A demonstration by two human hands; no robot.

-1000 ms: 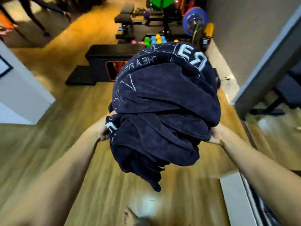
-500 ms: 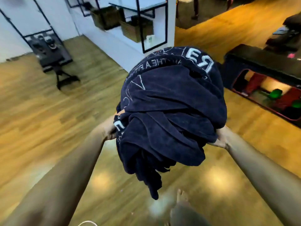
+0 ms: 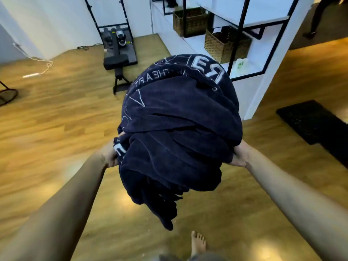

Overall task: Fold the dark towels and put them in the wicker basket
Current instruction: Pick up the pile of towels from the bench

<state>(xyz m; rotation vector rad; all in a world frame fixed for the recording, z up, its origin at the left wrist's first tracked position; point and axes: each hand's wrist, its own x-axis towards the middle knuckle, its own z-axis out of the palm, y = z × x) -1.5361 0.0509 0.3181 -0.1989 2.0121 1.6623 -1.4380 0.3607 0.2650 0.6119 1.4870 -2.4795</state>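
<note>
A big heap of dark navy towels (image 3: 180, 129) with white lettering fills the middle of the head view, carried at waist height. My left hand (image 3: 110, 156) grips the heap's left side and my right hand (image 3: 240, 157) grips its right side; most of both sets of fingers are buried in cloth. Loose towel ends hang down below the heap. Whatever is under the towels is hidden. Two wicker baskets stand on the white shelving at the upper right, one nearer (image 3: 224, 45) and one behind it (image 3: 190, 21).
A black-framed white shelf unit (image 3: 263, 53) stands ahead right. A black weight bench (image 3: 117, 59) sits ahead left by the wall, with a white cable (image 3: 37, 72) on the wooden floor. A dark mat (image 3: 316, 123) lies at right. My bare foot (image 3: 198, 243) shows below.
The view has swung left from the gym equipment to the shelf unit with the baskets, which is now closer. Both hands keep the same hold on the towel heap.
</note>
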